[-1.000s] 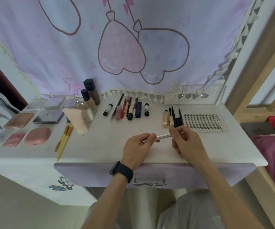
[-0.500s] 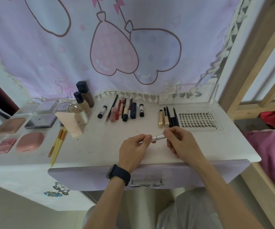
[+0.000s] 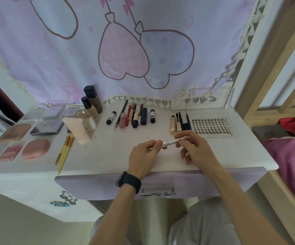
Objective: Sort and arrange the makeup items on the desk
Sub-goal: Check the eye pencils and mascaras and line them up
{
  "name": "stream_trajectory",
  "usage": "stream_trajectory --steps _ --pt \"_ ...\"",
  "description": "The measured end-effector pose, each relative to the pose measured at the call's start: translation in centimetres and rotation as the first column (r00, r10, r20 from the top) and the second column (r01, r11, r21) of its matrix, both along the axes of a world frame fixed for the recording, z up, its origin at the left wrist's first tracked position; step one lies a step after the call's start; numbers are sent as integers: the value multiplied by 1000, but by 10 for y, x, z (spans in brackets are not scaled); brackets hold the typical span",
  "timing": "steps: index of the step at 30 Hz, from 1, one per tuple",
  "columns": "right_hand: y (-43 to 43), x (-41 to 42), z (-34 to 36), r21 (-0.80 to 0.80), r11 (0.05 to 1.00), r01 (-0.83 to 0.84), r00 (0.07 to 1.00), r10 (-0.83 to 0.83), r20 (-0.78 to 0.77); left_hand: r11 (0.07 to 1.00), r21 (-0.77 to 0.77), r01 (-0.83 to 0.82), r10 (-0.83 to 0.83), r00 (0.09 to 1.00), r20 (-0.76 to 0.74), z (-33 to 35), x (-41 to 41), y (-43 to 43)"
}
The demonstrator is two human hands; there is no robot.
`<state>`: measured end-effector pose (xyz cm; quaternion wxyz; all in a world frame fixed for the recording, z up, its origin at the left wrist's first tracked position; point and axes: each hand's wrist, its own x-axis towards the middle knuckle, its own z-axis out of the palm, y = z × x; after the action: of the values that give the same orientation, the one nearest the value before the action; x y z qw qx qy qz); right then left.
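Note:
Both hands hold one thin silver makeup pen [image 3: 169, 142] just above the white desk [image 3: 107, 156]. My left hand [image 3: 144, 157] pinches its left end and my right hand [image 3: 193, 147] pinches its right end. Behind the pen lie gold tubes and black wands [image 3: 179, 123] in a row. A false-lash card [image 3: 214, 125] lies to their right. Further left is a row of lip pencils and small tubes [image 3: 134, 115]. Bottles [image 3: 90, 105], a pink tube [image 3: 77, 129] and two yellow brushes [image 3: 64, 152] occupy the left.
Pink compacts [image 3: 35, 151] and palettes [image 3: 47, 126] lie at the far left. A clear acrylic tray [image 3: 212, 101] stands at the back right. A purple curtain [image 3: 125, 50] hangs behind the desk, and a wooden bed frame [image 3: 276, 85] with pink bedding stands to the right.
Both hands keep hold of the silver pen; they sit slightly lower and nearer the lash card than before. The camera has shifted a little.

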<state>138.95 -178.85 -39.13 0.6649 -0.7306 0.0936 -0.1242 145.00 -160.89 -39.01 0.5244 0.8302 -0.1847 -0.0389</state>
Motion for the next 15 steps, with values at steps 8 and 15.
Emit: stream_trajectory --steps 8,15 --pt "3 4 5 -34 999 9 992 -13 -122 1000 18 10 -10 1000 2 1 -1 0" --pt "-1 -1 8 55 999 -2 999 5 -49 999 33 1 -1 1000 7 -1 0 -1"
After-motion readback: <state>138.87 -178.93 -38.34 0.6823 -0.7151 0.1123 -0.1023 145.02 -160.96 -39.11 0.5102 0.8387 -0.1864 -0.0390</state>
